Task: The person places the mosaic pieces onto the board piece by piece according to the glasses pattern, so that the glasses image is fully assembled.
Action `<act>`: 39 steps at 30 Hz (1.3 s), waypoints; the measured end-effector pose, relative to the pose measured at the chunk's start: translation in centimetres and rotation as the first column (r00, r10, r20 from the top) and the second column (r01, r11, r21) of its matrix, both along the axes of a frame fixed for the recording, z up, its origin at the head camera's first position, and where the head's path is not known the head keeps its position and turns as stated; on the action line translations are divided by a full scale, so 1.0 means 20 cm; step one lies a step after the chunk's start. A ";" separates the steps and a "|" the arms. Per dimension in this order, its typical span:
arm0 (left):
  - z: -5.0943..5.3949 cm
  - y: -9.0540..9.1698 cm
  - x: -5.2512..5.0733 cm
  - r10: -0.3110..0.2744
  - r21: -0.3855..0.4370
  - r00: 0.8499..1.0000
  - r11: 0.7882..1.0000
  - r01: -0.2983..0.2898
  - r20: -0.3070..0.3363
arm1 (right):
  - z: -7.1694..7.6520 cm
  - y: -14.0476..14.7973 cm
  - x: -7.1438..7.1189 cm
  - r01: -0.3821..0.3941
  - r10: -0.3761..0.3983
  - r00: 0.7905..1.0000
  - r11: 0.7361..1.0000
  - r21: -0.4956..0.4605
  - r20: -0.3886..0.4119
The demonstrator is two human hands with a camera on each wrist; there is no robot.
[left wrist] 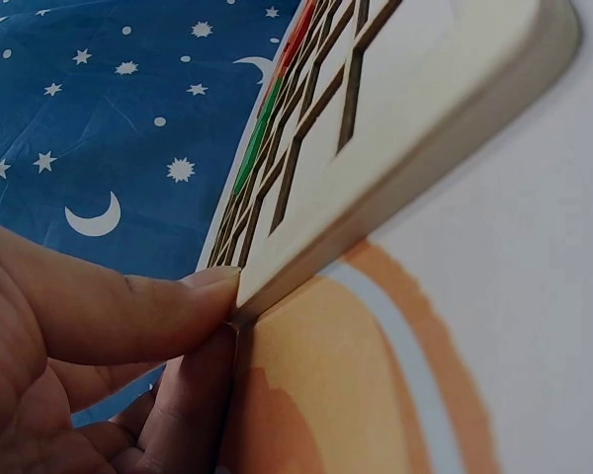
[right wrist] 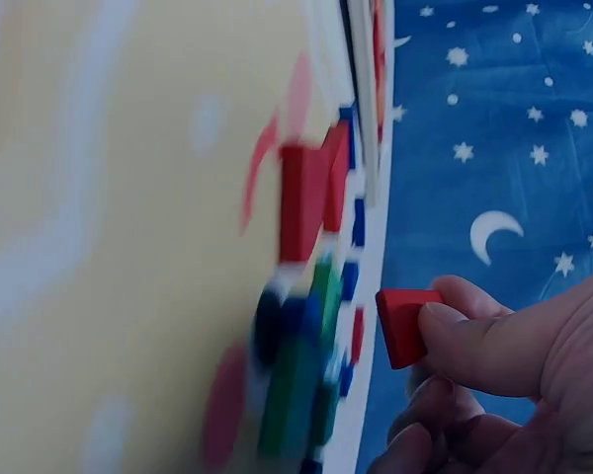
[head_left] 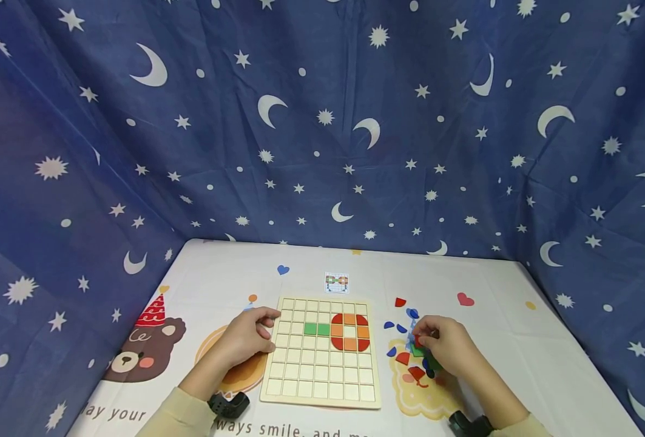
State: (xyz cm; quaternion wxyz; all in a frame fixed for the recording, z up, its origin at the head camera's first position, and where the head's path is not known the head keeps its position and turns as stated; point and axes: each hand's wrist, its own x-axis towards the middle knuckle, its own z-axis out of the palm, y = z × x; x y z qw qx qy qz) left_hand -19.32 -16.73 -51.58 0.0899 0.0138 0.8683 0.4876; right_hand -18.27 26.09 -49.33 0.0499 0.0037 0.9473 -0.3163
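My left hand point(head_left: 248, 335) rests along the left edge of a pale gridded board point(head_left: 306, 388). In the left wrist view, its thumb point(left wrist: 158, 314) touches the board's rim. On the board, two green squares point(head_left: 317, 329) join a ring of red and orange tiles point(head_left: 349, 344) around a bare cell. My right hand point(head_left: 448, 346) pinches a small red tile point(right wrist: 403, 326) between thumb and fingers, held over the loose tiles right of the board. Green tiles point(right wrist: 292, 395) lie near that hand, partly hidden by it in the head view.
Loose red tiles point(head_left: 402, 358) and blue half-round tiles point(head_left: 389, 325) are scattered right of the board. A small pattern card point(head_left: 337, 283) lies behind it. The white cloth point(head_left: 497, 340) has printed figures, and a blue star-patterned curtain point(head_left: 322, 182) encloses the table's back and sides.
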 end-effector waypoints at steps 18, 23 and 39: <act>0.00 0.00 0.00 0.001 0.005 1.000 1.000 -0.001 0.007 | 0.02 -0.46 -0.15 -0.107 0.095 0.993 0.978 -0.181 -0.071; 0.00 0.00 0.00 -0.001 0.003 1.000 1.000 0.001 0.004 | 0.01 -0.55 -0.20 -0.155 0.144 0.987 0.967 -0.200 -0.068; 0.00 -0.01 0.01 -0.006 0.016 1.000 1.000 0.006 0.004 | -0.02 -0.82 -0.30 -0.285 0.274 0.959 0.923 -0.258 -0.077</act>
